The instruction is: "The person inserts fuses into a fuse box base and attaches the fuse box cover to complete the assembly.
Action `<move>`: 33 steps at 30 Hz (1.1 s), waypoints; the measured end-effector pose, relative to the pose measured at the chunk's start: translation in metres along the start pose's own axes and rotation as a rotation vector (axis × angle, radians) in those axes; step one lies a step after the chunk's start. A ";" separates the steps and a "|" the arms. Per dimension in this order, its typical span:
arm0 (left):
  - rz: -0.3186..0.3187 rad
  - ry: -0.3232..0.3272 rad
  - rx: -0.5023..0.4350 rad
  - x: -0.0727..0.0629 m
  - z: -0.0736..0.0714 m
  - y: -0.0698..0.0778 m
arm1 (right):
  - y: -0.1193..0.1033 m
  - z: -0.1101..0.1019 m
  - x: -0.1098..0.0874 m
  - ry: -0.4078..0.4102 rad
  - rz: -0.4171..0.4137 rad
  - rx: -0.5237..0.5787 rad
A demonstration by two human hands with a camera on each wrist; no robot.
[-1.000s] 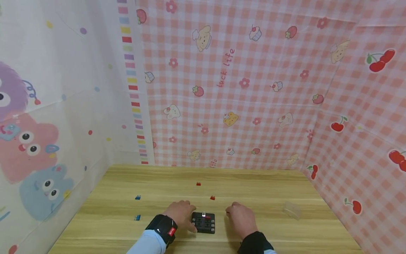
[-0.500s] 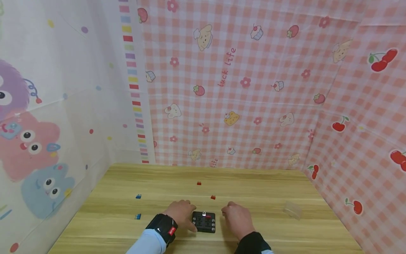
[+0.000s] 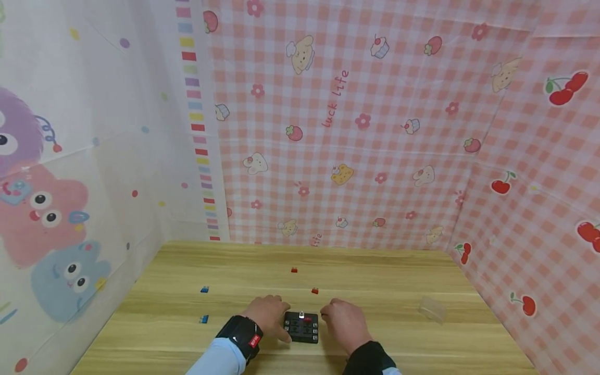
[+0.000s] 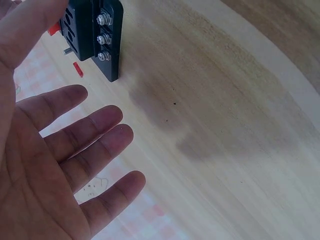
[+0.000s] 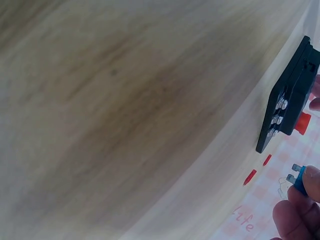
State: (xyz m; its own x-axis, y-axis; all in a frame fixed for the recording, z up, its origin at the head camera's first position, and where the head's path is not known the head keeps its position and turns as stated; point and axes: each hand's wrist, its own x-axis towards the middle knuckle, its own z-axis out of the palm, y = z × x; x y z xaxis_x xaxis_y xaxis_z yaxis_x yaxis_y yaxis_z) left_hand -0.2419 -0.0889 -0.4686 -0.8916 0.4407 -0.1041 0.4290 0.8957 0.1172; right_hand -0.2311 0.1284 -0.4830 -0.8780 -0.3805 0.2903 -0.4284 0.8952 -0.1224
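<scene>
Your right hand (image 3: pixel 347 324), pinching a blue fuse (image 5: pixel 299 181), has shifted left, nearer the black fuse box (image 3: pixel 301 334) on the worktop (image 3: pixel 384 281). Your left hand (image 3: pixel 267 315) stays loosely spread at its left side; contact is hard to judge. Fingertips (image 5: pixel 313 182) partly hide the fuse.

You've got even light across the head view — and there, soft-edged shadows (image 4: pixel 192 146) smudging the tabletop (image 4: pixel 240 195) by the left wrist camera.
</scene>
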 end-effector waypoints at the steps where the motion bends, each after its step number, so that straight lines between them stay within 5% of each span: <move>1: 0.002 -0.001 0.002 0.000 0.000 0.000 | -0.001 -0.001 0.000 -0.006 0.002 0.008; 15: -0.007 -0.015 -0.013 0.004 0.003 -0.001 | -0.010 -0.005 0.005 -0.072 0.006 0.044; 33: 0.057 -0.002 -0.028 0.002 0.000 0.005 | -0.018 -0.003 0.008 -0.059 -0.075 0.066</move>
State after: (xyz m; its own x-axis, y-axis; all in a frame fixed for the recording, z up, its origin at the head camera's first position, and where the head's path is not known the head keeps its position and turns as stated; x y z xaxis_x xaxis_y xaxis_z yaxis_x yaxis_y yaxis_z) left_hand -0.2416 -0.0838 -0.4684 -0.8657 0.4908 -0.0984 0.4746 0.8673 0.1505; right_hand -0.2296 0.1097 -0.4757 -0.8531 -0.4605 0.2453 -0.5048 0.8474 -0.1648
